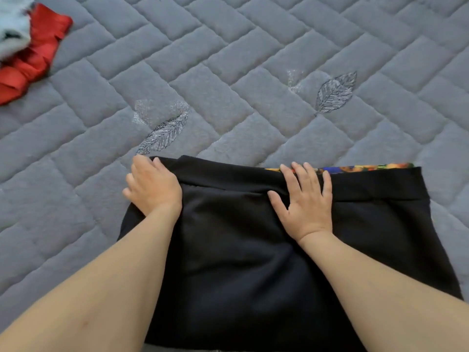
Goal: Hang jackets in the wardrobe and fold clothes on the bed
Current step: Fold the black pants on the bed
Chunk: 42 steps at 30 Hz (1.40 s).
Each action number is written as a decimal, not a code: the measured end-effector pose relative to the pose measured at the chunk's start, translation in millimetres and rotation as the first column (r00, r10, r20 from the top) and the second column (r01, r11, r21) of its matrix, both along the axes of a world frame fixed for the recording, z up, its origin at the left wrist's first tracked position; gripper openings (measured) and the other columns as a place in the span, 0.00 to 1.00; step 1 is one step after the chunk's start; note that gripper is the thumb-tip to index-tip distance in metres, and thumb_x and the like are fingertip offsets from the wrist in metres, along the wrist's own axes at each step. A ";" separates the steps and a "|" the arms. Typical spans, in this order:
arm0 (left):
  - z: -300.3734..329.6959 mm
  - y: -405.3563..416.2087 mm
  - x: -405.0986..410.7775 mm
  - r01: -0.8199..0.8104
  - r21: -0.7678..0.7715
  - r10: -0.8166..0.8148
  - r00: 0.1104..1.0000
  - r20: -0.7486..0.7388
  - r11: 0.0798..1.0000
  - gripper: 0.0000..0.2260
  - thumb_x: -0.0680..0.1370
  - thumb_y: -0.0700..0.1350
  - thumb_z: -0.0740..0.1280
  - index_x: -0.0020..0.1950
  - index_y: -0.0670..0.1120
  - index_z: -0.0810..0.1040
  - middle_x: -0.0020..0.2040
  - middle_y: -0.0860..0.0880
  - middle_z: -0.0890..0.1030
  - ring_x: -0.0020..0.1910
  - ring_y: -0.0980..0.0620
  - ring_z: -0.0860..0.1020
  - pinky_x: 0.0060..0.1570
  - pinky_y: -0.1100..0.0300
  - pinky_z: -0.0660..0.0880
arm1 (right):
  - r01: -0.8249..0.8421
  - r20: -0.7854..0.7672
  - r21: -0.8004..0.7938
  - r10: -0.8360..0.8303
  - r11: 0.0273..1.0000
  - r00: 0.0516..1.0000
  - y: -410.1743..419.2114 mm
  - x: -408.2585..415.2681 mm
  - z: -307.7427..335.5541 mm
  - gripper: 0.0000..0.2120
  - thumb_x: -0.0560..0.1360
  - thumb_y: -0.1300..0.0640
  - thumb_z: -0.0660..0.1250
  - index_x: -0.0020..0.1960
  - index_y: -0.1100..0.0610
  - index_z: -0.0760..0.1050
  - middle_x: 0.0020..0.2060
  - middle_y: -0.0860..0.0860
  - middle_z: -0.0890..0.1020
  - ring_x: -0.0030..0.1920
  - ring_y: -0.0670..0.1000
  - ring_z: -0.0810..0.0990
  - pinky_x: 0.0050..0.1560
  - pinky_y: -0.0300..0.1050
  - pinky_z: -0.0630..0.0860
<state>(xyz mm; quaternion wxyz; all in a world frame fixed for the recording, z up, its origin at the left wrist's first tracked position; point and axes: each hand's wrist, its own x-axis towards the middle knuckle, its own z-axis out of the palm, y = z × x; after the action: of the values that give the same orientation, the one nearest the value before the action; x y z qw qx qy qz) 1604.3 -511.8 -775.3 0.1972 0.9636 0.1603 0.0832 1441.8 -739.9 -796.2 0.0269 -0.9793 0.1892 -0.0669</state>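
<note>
A folded black cloth garment (253,237) lies at the near edge of the grey quilted bed (228,59). The left hand (152,185) and right hand (305,199) press it, fingers flat and holding nothing.

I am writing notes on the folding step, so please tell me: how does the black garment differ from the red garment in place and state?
The black garment lies spread flat close to the person, while the red garment sits crumpled at the far left. The left hand and the right hand press flat on the black garment; no hand touches the red garment. A pale cloth partly covers the red one. Both rest on the grey quilted bed cover.
</note>
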 end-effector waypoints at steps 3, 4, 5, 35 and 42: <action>-10.8 -8.5 2.8 -0.049 0.055 0.046 0.998 0.053 0.997 0.14 0.79 0.51 0.54 0.54 0.44 0.73 0.54 0.42 0.77 0.55 0.37 0.73 0.54 0.43 0.66 | -0.021 0.053 0.011 0.021 1.000 0.998 -9.8 14.0 -4.8 0.24 0.78 0.38 0.53 0.65 0.52 0.72 0.62 0.53 0.74 0.67 0.57 0.70 0.75 0.60 0.53; -11.6 -9.7 3.7 -0.055 0.076 0.050 0.997 0.058 0.996 0.14 0.79 0.51 0.54 0.55 0.45 0.73 0.55 0.42 0.77 0.55 0.38 0.73 0.53 0.44 0.66 | -0.023 0.060 0.015 0.023 1.000 0.998 -10.5 17.0 -5.3 0.23 0.78 0.39 0.53 0.62 0.53 0.73 0.59 0.54 0.75 0.64 0.58 0.72 0.74 0.60 0.55; -11.7 -9.4 5.0 -0.056 0.094 0.052 0.997 0.049 0.994 0.14 0.79 0.51 0.54 0.55 0.45 0.73 0.55 0.42 0.77 0.55 0.38 0.73 0.53 0.44 0.66 | -0.037 0.061 0.015 0.036 0.999 0.997 -11.2 19.6 -4.2 0.22 0.78 0.40 0.54 0.61 0.54 0.74 0.57 0.54 0.75 0.61 0.58 0.72 0.73 0.60 0.57; 45.6 161.8 -135.4 -0.332 -0.786 -0.527 0.599 -0.603 0.522 0.14 0.72 0.45 0.76 0.56 0.47 0.81 0.46 0.48 0.86 0.45 0.49 0.85 0.46 0.57 0.81 | -0.928 -0.661 -0.114 0.671 0.354 0.337 215.4 135.1 82.2 0.37 0.77 0.58 0.60 0.80 0.51 0.45 0.79 0.52 0.51 0.79 0.55 0.43 0.73 0.61 0.31; 78.5 164.2 -136.0 -0.132 -0.743 -0.523 0.631 -0.573 0.656 0.11 0.75 0.43 0.72 0.54 0.55 0.76 0.50 0.52 0.83 0.49 0.52 0.80 0.55 0.53 0.76 | -0.877 -0.713 -0.312 0.519 0.366 0.471 219.0 126.4 128.5 0.14 0.79 0.52 0.60 0.63 0.50 0.76 0.61 0.49 0.76 0.67 0.54 0.67 0.76 0.58 0.50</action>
<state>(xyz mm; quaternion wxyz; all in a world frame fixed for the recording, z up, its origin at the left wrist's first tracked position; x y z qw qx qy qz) 1468.3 -347.6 -696.7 0.4864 0.7569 0.1282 -0.4171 1568.2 -520.9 -667.7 -0.3365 -0.8794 -0.3028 0.1476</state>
